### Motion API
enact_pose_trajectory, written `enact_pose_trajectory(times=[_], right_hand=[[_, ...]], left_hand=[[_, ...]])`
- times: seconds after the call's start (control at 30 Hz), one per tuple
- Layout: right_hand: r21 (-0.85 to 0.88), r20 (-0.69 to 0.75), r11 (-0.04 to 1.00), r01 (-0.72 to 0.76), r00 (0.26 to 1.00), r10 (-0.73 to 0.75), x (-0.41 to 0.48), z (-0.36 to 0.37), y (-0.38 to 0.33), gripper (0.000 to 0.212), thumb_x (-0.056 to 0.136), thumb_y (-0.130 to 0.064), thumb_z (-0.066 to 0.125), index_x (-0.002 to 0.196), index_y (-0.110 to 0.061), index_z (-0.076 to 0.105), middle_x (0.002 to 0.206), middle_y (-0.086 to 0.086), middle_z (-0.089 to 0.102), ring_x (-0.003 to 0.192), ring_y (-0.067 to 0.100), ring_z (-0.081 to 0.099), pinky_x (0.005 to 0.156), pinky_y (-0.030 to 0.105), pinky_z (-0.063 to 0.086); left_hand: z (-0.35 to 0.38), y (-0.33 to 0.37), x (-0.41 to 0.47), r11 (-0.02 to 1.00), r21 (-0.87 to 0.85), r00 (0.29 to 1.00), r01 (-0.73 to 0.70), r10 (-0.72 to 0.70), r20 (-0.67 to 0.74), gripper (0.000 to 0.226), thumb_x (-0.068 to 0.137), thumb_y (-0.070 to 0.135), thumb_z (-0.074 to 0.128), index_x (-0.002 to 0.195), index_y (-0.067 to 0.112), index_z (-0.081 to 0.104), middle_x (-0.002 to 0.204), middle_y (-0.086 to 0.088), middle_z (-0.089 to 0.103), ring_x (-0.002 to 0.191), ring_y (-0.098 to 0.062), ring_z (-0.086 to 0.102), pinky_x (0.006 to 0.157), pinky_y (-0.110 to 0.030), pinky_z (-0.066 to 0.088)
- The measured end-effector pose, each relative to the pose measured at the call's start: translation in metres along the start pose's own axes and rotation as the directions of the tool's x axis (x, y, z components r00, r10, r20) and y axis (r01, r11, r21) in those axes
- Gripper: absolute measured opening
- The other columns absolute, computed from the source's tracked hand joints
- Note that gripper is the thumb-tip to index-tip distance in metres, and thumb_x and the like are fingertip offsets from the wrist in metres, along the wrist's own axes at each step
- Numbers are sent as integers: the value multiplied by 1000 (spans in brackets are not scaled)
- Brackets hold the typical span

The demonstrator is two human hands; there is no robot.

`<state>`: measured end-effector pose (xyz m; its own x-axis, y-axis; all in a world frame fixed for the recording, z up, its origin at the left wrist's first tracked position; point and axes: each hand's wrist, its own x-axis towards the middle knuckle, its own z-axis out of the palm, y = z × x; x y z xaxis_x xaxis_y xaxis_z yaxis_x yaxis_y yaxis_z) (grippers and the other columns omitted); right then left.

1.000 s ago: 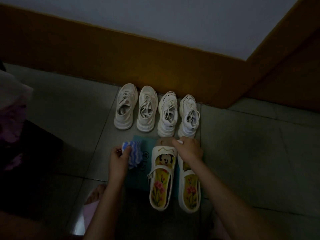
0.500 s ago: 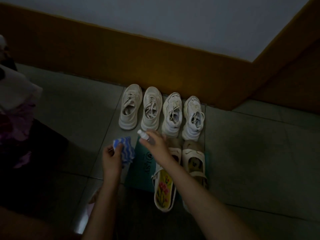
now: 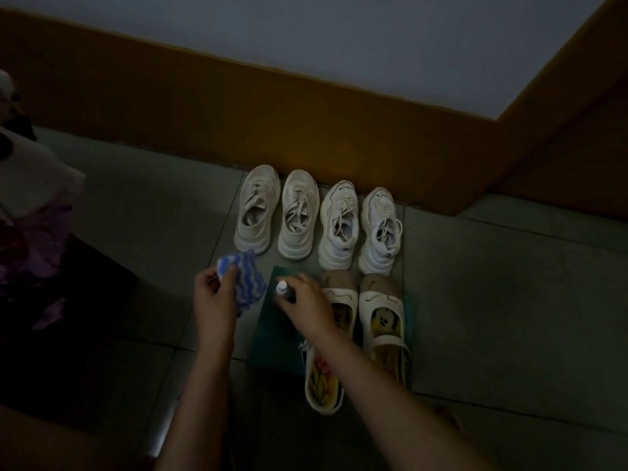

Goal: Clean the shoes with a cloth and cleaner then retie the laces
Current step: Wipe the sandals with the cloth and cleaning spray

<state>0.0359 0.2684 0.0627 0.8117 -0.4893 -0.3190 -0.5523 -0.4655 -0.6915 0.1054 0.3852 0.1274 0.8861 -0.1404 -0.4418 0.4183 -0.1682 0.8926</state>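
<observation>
My left hand grips a blue-and-white wavy-striped cloth. My right hand holds a small cleaner bottle with a white cap, its tip pointing toward the cloth a short gap away. Several pale laced sneakers stand in a row against the wall: a beige pair and a white pair. Nearer me lie two cream strap shoes with cartoon insoles, the left one partly hidden by my right forearm.
A teal mat lies under the strap shoes on the grey tiled floor. A brown skirting band runs along the wall and turns a corner at right. Dark fabric and clothing sit at the left edge.
My right hand left the strap shoes with the bottle and moved left, down to the cloth. My left hand kept hold of the cloth. The view shifted slightly.
</observation>
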Motion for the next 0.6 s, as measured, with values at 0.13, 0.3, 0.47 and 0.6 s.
enact_pose_trajectory(times=[0.13, 0.3, 0.47, 0.6], right_hand=[[64, 15, 997, -50, 999, 49, -5, -12, -1, 53, 86, -21, 64, 136, -20, 46, 135, 5, 44, 126, 23, 43, 104, 37, 39], [538, -197, 841, 54, 979, 63, -43, -75, -17, 28, 92, -16, 57, 118, -25, 60, 118, -5, 56, 106, 7, 56, 85, 18, 48], [780, -73, 626, -12, 991, 110, -64, -124, -16, 42, 85, -34, 60, 127, -29, 55, 124, -11, 58, 111, 7, 59, 91, 30, 53], [806, -197, 590, -48, 918, 345, -63, -138, 15, 33, 85, -14, 65, 117, -17, 60, 123, 7, 61, 105, 17, 63, 83, 27, 56]], left_hand=[[2, 20, -2, 999, -28, 999, -33, 34, 23, 33, 93, 30, 50, 122, 14, 46, 96, 5, 56, 81, -8, 57, 62, -23, 44], [24, 47, -16, 995, -81, 987, -65, 77, 142, 25, 93, 30, 51, 114, 16, 50, 93, 3, 59, 78, -11, 59, 61, -24, 46], [95, 45, -43, 997, -60, 898, 41, -10, 440, 25, 96, 24, 45, 112, 5, 53, 95, -9, 60, 84, -22, 61, 64, -25, 51], [140, 22, -59, 990, 24, 818, 141, -130, 560, 21, 95, 24, 49, 103, 6, 55, 86, -6, 62, 74, -16, 61, 60, -24, 51]])
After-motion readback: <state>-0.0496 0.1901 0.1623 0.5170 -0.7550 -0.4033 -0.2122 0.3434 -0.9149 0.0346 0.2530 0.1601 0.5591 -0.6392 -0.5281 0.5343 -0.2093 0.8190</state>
